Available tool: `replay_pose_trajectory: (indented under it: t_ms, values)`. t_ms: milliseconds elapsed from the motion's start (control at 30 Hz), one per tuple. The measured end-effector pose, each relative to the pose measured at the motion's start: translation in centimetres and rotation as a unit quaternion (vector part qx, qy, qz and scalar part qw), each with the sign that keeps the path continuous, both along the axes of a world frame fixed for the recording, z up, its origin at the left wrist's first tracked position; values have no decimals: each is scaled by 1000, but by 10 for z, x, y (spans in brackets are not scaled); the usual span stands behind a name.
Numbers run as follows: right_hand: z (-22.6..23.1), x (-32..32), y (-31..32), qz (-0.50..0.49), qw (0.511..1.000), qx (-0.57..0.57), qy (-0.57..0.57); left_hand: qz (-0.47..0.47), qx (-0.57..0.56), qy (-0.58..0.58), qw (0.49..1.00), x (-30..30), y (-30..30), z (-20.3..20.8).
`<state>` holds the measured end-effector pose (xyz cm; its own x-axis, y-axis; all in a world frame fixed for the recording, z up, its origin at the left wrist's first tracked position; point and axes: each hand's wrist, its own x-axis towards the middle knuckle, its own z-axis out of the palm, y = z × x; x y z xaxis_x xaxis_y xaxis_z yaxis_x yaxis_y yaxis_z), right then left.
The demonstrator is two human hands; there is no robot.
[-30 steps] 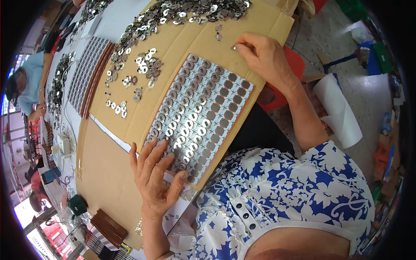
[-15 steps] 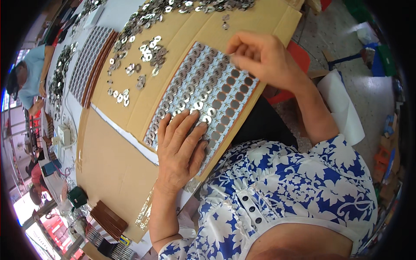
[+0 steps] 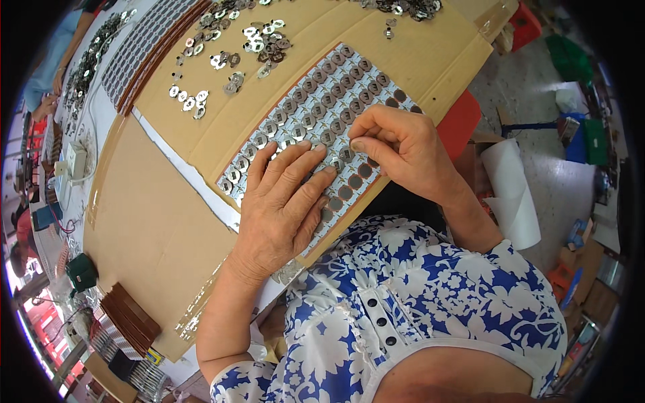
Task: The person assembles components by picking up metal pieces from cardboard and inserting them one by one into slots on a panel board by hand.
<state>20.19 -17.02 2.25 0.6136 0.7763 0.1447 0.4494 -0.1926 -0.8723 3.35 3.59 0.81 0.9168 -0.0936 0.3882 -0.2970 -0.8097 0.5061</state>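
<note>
A pale blue sheet [image 3: 310,243] with a reddish-brown rim lies slanted on cardboard in front of me. Rows of small round metal pieces [image 3: 289,106] cover much of it, while plain dark discs [image 3: 345,193] show along its near edge. My left hand [image 3: 279,205] rests on the sheet with fingers spread, its fingertips touching the metal pieces and hiding some. Beside it, over the near rows, my right hand [image 3: 406,151] is pinched, thumb against curled fingers; anything held there is too small or hidden to make out. Loose metal pieces [image 3: 272,47] lie beyond the sheet.
Brown-edged sheets [image 3: 144,50] with similar discs are stacked at far left, near another person's arm [image 3: 59,67]. A white box [image 3: 75,158] with cables stands on the left. A red stool [image 3: 459,124] and white roll [image 3: 510,195] are right of the cardboard edge.
My right hand has come from the sheet's far edge toward my left hand, still pinched. My left hand stays on the sheet. The whole view has shifted.
</note>
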Motion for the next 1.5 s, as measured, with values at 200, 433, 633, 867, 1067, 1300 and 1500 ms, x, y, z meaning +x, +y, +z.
replay_pose_trajectory:
  t_ms: [200,433,633,867,1067,1300,1500]
  values:
    - [-2,-1,1,2,995,22,-102,4,-9,-1,1000,0,-1,0]
    - [-7,3,0,0,985,38,-169,7,-7,9,1000,0,-1,-1]
    - [-5,-3,-2,-41,990,4,-134,5,-13,12,1000,1,-2,2]
    - [2,-14,-6,-9,954,-61,-295,12,-6,3,1000,0,-7,2]
    - [-1,51,-4,-145,958,-1,-249,14,-12,7,1000,-1,-7,3]
    - [-16,158,4,-118,894,-8,-433,2,-13,5,1000,1,-4,1]
    - [4,84,-3,-110,992,21,-59,14,-13,4,1000,-1,-4,1]
